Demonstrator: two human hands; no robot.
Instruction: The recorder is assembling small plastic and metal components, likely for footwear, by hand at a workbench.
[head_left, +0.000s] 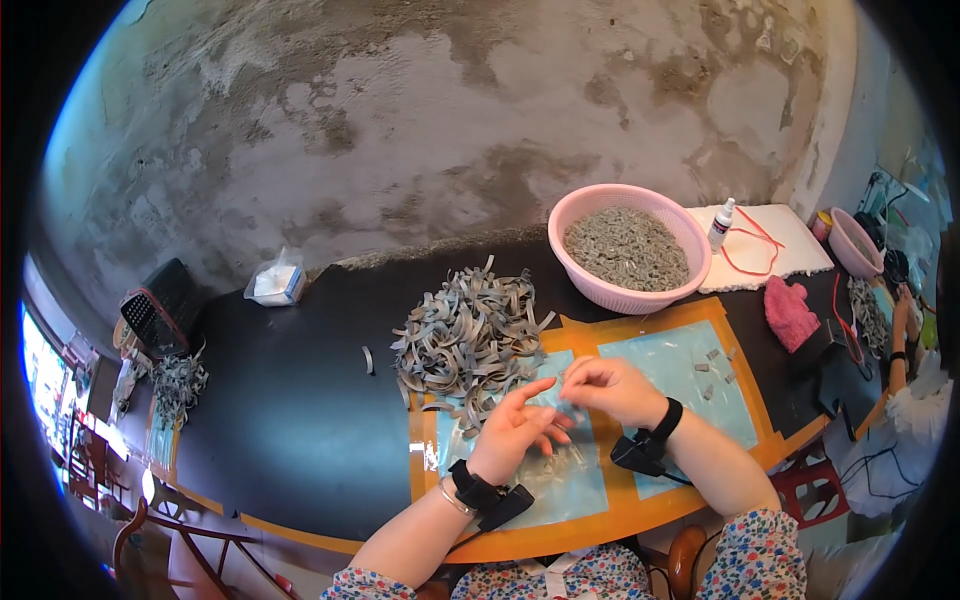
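Note:
My left hand (520,428) is held palm up over the blue sheet, its fingers apart and nothing visible in them. Close beside it, my right hand (612,390) is bent with thumb and fingertips pinched together. Whatever is between those fingertips is too small to make out. Just beyond my left hand lies a heaped pile of curved grey strips (470,335). Under both hands, blue sheets (560,500) are fixed to the black table with orange tape. Several small grey pieces (704,366) lie on the sheet right of my right hand.
A pink basket (565,262) full of small grey pieces stands at the back. Right of it, a white board (790,262) carries a spray bottle (720,224) and red cord. A pink cloth (790,314) lies nearby. Another person's arm (898,340) shows far right. A plastic tub (276,284) stands back left.

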